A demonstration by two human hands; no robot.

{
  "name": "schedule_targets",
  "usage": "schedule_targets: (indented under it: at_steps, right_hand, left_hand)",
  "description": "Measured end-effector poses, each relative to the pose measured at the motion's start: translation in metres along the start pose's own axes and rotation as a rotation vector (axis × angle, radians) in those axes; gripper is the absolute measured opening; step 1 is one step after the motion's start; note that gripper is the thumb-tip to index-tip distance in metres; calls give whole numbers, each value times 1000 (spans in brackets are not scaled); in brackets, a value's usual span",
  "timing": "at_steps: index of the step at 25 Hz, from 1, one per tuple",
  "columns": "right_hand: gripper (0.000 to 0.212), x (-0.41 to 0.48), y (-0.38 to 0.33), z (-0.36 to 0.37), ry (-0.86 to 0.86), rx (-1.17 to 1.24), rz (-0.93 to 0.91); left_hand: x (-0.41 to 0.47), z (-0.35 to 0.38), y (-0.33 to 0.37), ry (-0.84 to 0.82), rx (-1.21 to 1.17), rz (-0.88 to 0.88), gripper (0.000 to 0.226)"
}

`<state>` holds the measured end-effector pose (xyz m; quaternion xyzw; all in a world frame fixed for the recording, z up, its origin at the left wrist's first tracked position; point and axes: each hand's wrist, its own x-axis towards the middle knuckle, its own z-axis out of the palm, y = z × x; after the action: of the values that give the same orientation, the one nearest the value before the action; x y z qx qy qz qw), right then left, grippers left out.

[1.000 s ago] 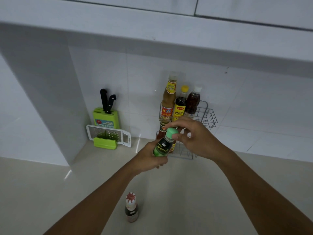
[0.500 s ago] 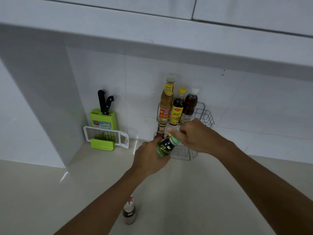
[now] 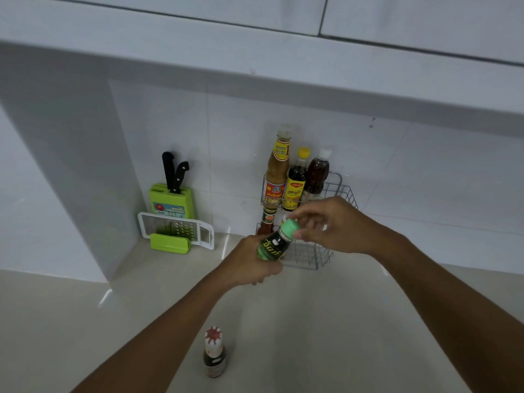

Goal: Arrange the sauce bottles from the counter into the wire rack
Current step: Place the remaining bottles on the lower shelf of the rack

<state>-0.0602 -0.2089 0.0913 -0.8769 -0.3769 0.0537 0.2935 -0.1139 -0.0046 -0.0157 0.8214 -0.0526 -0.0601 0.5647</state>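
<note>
A two-tier wire rack (image 3: 344, 194) stands against the tiled back wall. Its upper tier holds three bottles: a tall tan one (image 3: 279, 165), a dark one with a yellow cap (image 3: 297, 180) and a dark one with a white cap (image 3: 317, 174). A red-labelled bottle (image 3: 266, 222) stands at the lower tier's left. My left hand (image 3: 249, 262) grips the body of a dark bottle with a green label and green cap (image 3: 276, 242), tilted right toward the lower tier. My right hand (image 3: 331, 225) pinches its cap. A small bottle with a red-and-white cap (image 3: 214, 353) stands on the counter near me.
A green knife block (image 3: 171, 198) with two black-handled knives and a white-and-green grater (image 3: 175, 231) sit left of the rack. A deep shelf overhang (image 3: 255, 63) juts out above. A white wall (image 3: 56, 165) closes the left side.
The green-capped bottle stayed in both hands by the lower tier. My right hand, which hid the cap half a second ago, now has its fingers on the cap's side and the cap shows again.
</note>
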Motion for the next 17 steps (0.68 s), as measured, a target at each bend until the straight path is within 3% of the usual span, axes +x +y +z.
schedule_targets:
  at_steps: [1,4,6,7,9,11,13,15,17]
  right_hand:
    - [25,1,-2,6,33,-55,15]
    - [69,1,0,27,81,-153,231]
    - [84,-1,-3,29,4,-10,421]
    - [86,-2,-3,25,-7,-25,399]
    - [73,-2,-2,18,76,-242,145]
    - [52,-2,-1,16,141,-432,-169]
    - [45,-1,-2,24,212,-495,-346]
    - [45,1,-5,31,296,-421,-330]
    - [42,4,-5,39,346,-338,-252]
  left_hand:
    - [0,-1,1,-15,61,8,22]
    - [0,-1,1,170,499,133,32]
    - [-4,3,4,201,492,129,32]
    - [-6,4,6,134,336,77,27]
    - [-8,2,12,-77,0,-47,15]
    - [-10,-5,14,-287,-160,-70,11]
    - [-10,-7,19,-419,-209,-48,12]
    - [-9,-6,24,-396,-178,-34,10]
    - [-7,-4,24,-240,-50,-9,11]
